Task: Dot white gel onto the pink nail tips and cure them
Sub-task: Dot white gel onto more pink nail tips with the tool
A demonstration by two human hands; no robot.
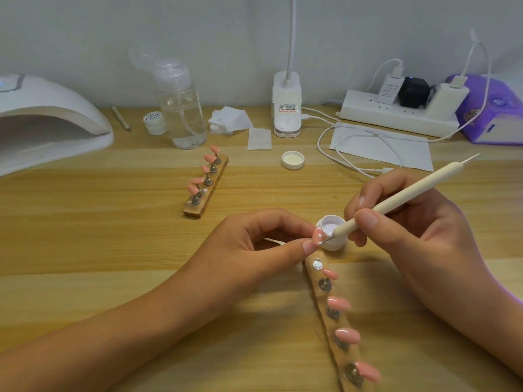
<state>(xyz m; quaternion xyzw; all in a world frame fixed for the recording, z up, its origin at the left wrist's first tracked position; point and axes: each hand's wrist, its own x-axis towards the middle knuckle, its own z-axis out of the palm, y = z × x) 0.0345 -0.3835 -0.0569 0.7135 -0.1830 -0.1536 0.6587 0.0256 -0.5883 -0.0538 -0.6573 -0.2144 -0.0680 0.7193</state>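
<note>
Left of the gel pot (pixel 336 243), left hand (pixel 254 244) pinches a nail tip (pixel 317 237); right hand (pixel 410 224) grips the pen (pixel 410 191) slanting from far right.

Ten pink nail tips (pixel 195 181) show: five on the far wooden holder (pixel 215 181), four on the near wooden holder (pixel 321 299), one pinched in the left hand (pixel 254 244). There is one open pot (pixel 335 243), one closed pot (pixel 154 124), one loose lid (pixel 293 160), one dotting tool (pixel 396 200), one white curing lamp (pixel 42 108) and three plugs (pixel 416 91).
</note>
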